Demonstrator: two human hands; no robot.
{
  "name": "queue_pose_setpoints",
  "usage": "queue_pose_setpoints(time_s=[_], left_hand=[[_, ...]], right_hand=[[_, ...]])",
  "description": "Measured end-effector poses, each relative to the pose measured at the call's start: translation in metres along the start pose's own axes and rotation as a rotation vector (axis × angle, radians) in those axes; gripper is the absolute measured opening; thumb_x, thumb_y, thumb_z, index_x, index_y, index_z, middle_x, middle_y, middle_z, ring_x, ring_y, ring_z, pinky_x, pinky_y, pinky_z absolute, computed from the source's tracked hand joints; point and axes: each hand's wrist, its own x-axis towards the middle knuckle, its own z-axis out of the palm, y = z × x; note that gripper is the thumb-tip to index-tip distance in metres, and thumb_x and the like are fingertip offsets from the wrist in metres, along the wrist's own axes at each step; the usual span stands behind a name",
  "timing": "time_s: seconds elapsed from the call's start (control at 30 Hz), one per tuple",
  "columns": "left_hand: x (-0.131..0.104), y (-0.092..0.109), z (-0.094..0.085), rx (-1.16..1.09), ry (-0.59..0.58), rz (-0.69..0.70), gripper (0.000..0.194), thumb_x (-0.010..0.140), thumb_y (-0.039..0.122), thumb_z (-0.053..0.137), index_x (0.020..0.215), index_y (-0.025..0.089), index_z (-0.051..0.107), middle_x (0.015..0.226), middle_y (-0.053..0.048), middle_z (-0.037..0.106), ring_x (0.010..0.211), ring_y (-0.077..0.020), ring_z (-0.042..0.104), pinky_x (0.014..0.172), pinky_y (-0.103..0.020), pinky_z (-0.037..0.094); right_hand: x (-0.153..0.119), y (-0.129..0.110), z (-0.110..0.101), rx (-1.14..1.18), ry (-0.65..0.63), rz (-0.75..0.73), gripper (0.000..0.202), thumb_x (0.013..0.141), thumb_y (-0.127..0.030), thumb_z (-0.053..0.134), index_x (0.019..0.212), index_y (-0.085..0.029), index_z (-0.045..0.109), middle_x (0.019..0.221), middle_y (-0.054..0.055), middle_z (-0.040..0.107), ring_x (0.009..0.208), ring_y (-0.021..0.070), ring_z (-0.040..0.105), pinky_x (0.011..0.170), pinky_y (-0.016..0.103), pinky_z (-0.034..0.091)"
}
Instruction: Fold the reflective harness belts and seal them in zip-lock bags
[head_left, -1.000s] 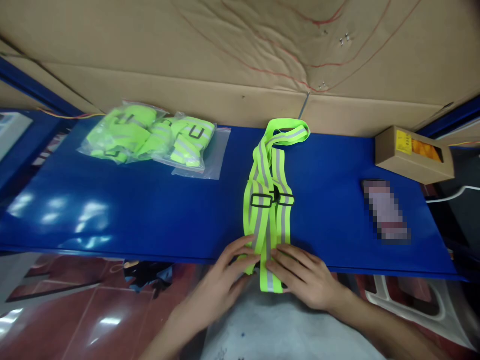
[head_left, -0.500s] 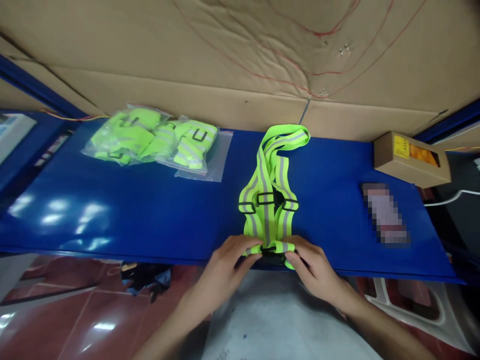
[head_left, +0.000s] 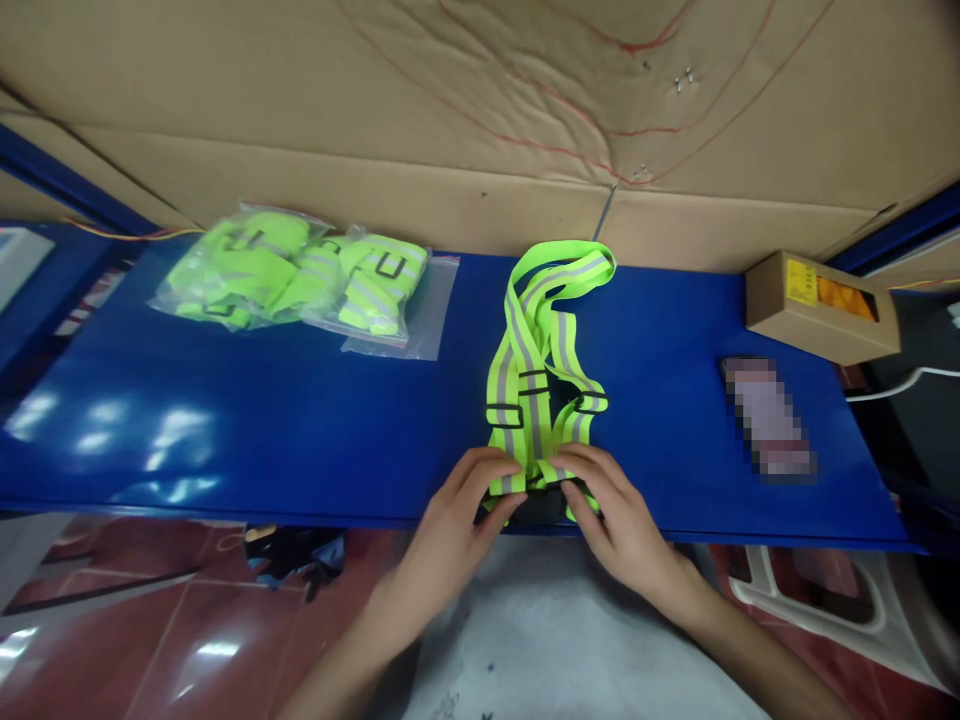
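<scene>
A neon yellow-green reflective safety vest made of elastic straps (head_left: 537,430) with grey stripes lies lengthwise on the blue table (head_left: 660,400). Its far end forms a loop near the cardboard wall, and black slide buckles (head_left: 504,416) sit on its straps. At the table's front edge, my left hand (head_left: 450,525) pinches the near left strap between thumb and fingers. Opposite it, my right hand (head_left: 619,515) grips the near right part of the vest the same way. Between the hands some black material shows, partly covered by fingers and straps.
Clear plastic bags (head_left: 247,270) of folded green vests lie at the back left, overlapping a flat clear bag (head_left: 435,310). On the right stand a cardboard box (head_left: 780,310) and a pixelated phone-like object (head_left: 769,415). Below the table is a white plastic chair (head_left: 840,625).
Both hands have moved slightly away from me with the near end of the vest. Its left and right buckles have shifted a little outward, and the camera view has moved slightly.
</scene>
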Motion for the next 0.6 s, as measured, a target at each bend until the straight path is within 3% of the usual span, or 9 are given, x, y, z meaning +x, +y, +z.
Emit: queue_pose_setpoints(time_s=[0.2,0.3,0.43,0.5,0.6], left_hand=[[-0.004,-0.004,0.002,0.229,0.059,0.017,0.039,0.098,0.029,0.065,0.135,0.026,0.055,0.126,-0.009,0.061,0.118,-0.0232,0.061,0.101,-0.039,0.051],[-0.009,-0.004,0.0,0.205,0.12,0.009,0.05,0.095,0.033,0.068,0.14,0.025,0.048,0.13,-0.011,0.057,0.122,-0.025,0.059,0.1,-0.039,0.053],[-0.024,0.0,-0.004,0.222,0.274,0.059,0.042,0.09,0.038,0.074,0.123,0.021,0.055,0.119,-0.01,0.057,0.108,-0.0239,0.063,0.088,-0.036,0.058],[-0.032,0.003,-0.004,0.267,0.241,0.068,0.036,0.092,0.04,0.072,0.118,0.021,0.058,0.112,-0.008,0.058,0.102,-0.0228,0.063,0.084,-0.035,0.058],[-0.04,0.007,-0.001,0.351,0.205,0.109,0.031,0.092,0.039,0.071,0.115,0.021,0.06,0.108,-0.008,0.059,0.099,-0.0222,0.062,0.081,-0.034,0.056]], right_hand=[[0.005,0.001,-0.004,-0.128,-0.158,-0.023,0.043,0.103,-0.035,0.057,0.144,-0.025,0.047,0.136,0.012,0.063,0.127,0.0293,0.058,0.104,0.051,0.051],[0.004,0.002,-0.008,-0.118,-0.136,-0.003,0.052,0.101,-0.039,0.06,0.148,-0.025,0.041,0.141,0.013,0.058,0.131,0.0299,0.054,0.105,0.05,0.049],[-0.008,0.003,-0.015,-0.091,0.003,0.08,0.047,0.094,-0.045,0.07,0.13,-0.023,0.049,0.118,0.011,0.065,0.108,0.0271,0.061,0.088,0.043,0.053],[-0.015,0.003,-0.018,-0.091,-0.018,0.086,0.046,0.091,-0.048,0.073,0.122,-0.023,0.051,0.107,0.008,0.067,0.098,0.0257,0.062,0.081,0.04,0.053],[-0.022,0.0,-0.022,-0.073,-0.128,0.004,0.05,0.091,-0.047,0.073,0.129,-0.024,0.05,0.115,0.008,0.068,0.102,0.0258,0.062,0.085,0.041,0.051]])
